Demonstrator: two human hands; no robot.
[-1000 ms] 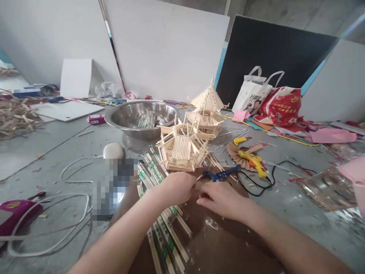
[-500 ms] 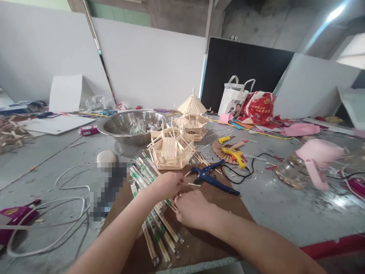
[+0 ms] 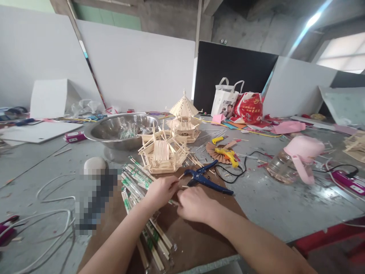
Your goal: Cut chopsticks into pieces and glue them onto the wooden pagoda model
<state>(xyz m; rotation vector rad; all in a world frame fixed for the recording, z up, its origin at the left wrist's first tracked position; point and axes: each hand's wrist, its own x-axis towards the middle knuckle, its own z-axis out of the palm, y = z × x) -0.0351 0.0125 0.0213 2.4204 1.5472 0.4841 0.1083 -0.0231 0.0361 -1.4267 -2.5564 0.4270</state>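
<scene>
My left hand (image 3: 163,192) is closed above the brown board (image 3: 196,243), beside wrapped chopsticks (image 3: 156,239) with green-printed sleeves. Close to its right, my right hand (image 3: 195,203) is also closed, knuckles up. What the fingers of either hand hold is hidden. Just beyond them lies a blue-handled cutter (image 3: 209,180), its jaws toward my left hand. Short stick pieces lie near the fingertips, one partly behind my right hand. A partly built chopstick structure (image 3: 162,152) stands past the board's far edge, with a finished-looking chopstick pavilion (image 3: 184,118) behind it.
A steel basin (image 3: 99,139) holding clear wrappers stands at left. Yellow glue guns (image 3: 230,158) and a black cord lie to the right, near a pink-lidded jug (image 3: 293,160). A white cable (image 3: 54,211) coils at left. Bags (image 3: 249,108) and paper scraps line the back.
The view has swung slightly right, so the scene sits further left. My right hand has shifted a little toward the cutter and now covers part of a short stick.
</scene>
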